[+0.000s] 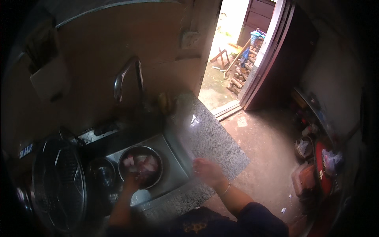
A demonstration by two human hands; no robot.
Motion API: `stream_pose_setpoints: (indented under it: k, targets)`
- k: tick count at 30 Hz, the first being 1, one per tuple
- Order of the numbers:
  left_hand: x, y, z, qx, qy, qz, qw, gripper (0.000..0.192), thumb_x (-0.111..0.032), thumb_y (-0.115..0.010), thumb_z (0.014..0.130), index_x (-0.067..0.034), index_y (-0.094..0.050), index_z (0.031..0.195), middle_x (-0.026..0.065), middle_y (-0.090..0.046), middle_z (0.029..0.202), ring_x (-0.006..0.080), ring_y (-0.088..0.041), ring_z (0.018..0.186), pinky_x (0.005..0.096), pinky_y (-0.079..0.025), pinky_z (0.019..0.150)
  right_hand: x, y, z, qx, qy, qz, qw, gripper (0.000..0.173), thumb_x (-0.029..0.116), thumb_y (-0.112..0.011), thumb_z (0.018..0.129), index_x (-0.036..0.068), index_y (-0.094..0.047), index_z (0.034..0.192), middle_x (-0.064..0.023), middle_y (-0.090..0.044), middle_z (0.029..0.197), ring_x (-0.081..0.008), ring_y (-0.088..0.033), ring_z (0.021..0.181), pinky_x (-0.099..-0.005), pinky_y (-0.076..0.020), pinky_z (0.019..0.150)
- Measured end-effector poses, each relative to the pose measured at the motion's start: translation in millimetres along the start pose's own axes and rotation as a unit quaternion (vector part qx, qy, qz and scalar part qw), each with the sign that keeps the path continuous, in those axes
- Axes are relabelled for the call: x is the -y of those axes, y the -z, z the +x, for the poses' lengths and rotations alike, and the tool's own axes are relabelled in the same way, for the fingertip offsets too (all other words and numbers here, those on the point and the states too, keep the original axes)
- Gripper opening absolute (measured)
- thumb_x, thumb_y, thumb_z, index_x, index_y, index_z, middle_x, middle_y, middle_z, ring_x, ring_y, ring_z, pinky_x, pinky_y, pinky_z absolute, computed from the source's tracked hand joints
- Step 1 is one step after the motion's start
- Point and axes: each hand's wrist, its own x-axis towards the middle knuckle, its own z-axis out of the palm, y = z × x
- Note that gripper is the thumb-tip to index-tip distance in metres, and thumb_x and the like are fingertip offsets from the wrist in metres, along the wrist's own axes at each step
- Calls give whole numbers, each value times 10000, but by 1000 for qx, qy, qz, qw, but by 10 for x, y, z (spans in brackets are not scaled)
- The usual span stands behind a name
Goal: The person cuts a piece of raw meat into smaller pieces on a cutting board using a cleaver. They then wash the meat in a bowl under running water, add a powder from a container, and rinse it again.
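Observation:
A round metal bowl (161, 171) stands in the stainless-steel sink (174, 174). Pale pink pieces of what looks like raw meat (149, 163) lie inside it. My left hand (134, 177) reaches over the near rim into this bowl. Its fingers are dark and blurred against the contents, so their grip is unclear. To the right, my right hand (204, 170) is raised by the sink's right edge, above the speckled stone counter (216, 139). Its fingers are curled, and blur hides whether anything is between them. A bracelet circles that wrist.
A curved metal faucet (130, 74) rises behind the sink. Left of the bowl are a clear glass-like vessel (102, 171) and a large ribbed dish rack or basket (59, 183). Beyond the counter corner, an open door (281, 62) leads outside to stacked logs (239, 74). A red-topped table (324, 171) stands right.

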Motion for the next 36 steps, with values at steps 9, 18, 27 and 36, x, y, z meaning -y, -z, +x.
stream_pose_setpoints:
  k: [9,18,27,36]
  targets:
    - [-822,826,995,-255,52,-569,781,306,-229,-501,853,-104,-478,1131,56,-524,991,122,-507,829,264,-439,651,-370,-366,1097,81,12,-96,992,288,237,-405,871,43,-504,1060,-96,-535,1024,-226,-498,980,-369,-404,853]
    - [-935,669,1820,-256,-54,-157,952,466,-331,-355,899,-8,-387,1234,211,-372,1264,325,-348,1183,370,-242,995,-541,-336,1656,-21,-47,-36,998,278,263,-392,887,53,-508,1027,-121,-559,1030,-249,-521,980,-393,-410,854]
    - [-1163,464,1791,-155,-99,-366,912,369,-233,-409,889,2,-442,1171,164,-474,1158,237,-427,1108,307,-326,922,-639,-235,1877,-59,-39,-10,997,245,275,-396,884,85,-541,938,-88,-589,942,-253,-552,897,-390,-422,825]
    - [-1104,560,1267,-213,99,-788,568,298,-227,-485,845,-42,-480,1079,85,-500,1046,209,-471,999,332,-406,844,-941,-657,2398,-20,-91,39,995,255,362,-450,867,143,-545,956,-15,-558,917,-156,-513,866,-296,-405,773]
